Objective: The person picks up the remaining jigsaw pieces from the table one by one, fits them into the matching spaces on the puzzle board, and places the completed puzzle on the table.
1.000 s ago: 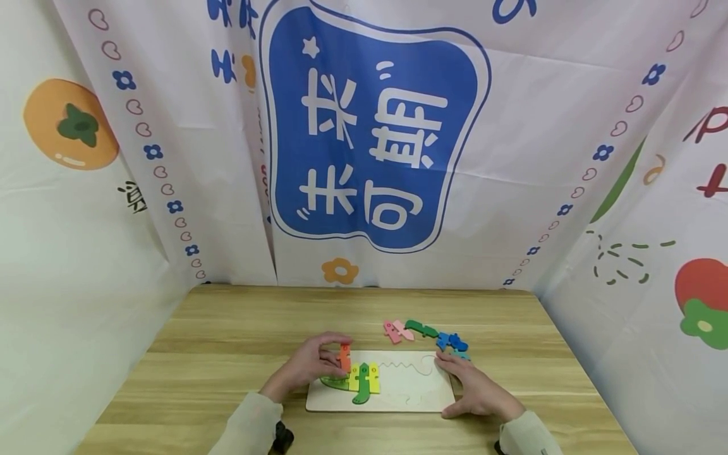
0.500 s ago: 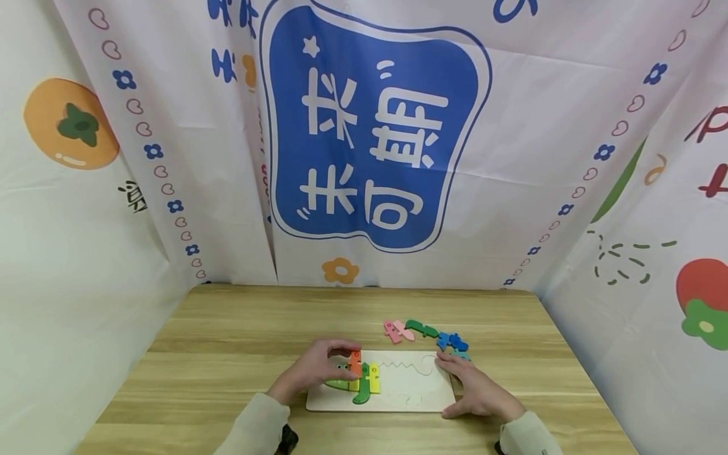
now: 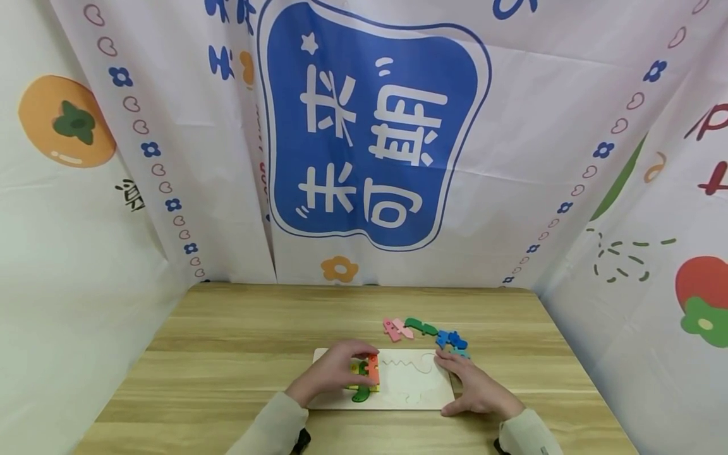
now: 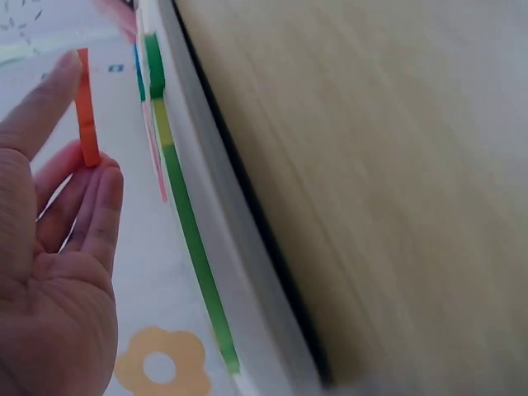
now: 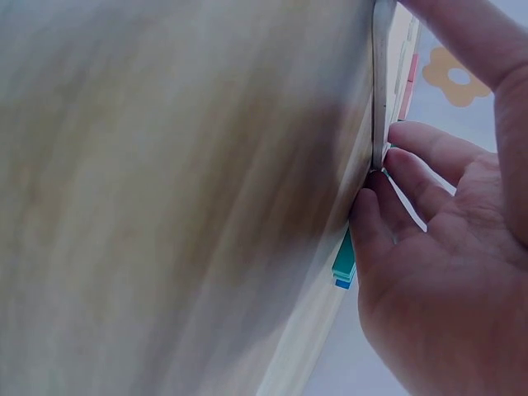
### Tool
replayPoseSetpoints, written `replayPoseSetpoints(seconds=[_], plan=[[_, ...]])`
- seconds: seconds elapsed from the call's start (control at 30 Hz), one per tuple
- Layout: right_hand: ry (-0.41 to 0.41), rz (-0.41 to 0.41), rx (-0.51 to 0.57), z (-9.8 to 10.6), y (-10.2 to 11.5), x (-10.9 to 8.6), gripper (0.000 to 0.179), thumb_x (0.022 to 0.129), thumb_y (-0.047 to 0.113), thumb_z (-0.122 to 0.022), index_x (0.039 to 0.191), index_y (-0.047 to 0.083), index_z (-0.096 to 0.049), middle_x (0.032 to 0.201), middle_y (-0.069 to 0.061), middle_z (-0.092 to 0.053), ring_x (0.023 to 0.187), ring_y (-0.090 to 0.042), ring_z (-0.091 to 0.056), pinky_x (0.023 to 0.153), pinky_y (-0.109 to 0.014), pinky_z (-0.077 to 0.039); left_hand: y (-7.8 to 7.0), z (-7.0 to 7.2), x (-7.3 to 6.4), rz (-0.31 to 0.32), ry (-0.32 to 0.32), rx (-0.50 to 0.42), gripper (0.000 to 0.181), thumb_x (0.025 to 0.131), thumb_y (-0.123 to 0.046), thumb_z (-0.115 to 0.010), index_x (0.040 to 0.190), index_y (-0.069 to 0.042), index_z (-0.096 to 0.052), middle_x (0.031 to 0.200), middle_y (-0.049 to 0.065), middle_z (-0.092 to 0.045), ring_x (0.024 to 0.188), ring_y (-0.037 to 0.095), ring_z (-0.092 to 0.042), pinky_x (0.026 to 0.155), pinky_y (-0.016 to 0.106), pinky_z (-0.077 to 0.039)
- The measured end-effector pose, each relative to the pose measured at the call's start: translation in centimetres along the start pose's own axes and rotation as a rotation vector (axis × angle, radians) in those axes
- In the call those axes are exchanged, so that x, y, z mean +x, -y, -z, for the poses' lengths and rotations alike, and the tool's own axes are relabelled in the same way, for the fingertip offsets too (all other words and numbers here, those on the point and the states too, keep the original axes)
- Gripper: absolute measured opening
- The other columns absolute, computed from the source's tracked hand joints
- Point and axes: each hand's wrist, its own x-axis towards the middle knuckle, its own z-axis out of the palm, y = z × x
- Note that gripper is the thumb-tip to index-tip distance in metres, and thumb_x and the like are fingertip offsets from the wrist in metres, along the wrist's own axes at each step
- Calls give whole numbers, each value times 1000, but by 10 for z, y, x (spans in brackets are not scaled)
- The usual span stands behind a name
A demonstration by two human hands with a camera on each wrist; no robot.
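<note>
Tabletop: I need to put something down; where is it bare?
The tabletop is bare left of the board and left hand, and right of the right hand. Crowded: beyond the board's right half, by pink pieces, a green piece and blue pieces.

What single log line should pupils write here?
left hand: pinches orange piece above board | right hand: touches board's right end | pink pieces, green piece: on table beyond board

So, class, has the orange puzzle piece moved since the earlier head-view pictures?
Yes: the orange puzzle piece, pinched by the left hand, moved rightward relative to the wooden puzzle board.
</note>
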Motion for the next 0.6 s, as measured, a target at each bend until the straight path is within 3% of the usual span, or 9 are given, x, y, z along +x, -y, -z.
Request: replayPoseSetpoints(seconds=[0.37,0.6], plan=[[3,5,-4,0,0,1,107,70,36,-97,157,3,-44,169,-18,-30,152,-51,-26,113,-73,-30,-16,-17,15,-13,35,260,59,82,-42,-88,132,-14,-71,129,-6,-71,123,14,-63,108,37,-51],[2,7,-17,-1,-2,1,107,71,39,-96,157,4,-43,169,-16,-29,153,-50,-25,114,-72,-31,-20,-20,19,32,70,304,60,83,-43,-87,134,-17,-70,134,-7,-69,130,16,-60,111,38,-49]])
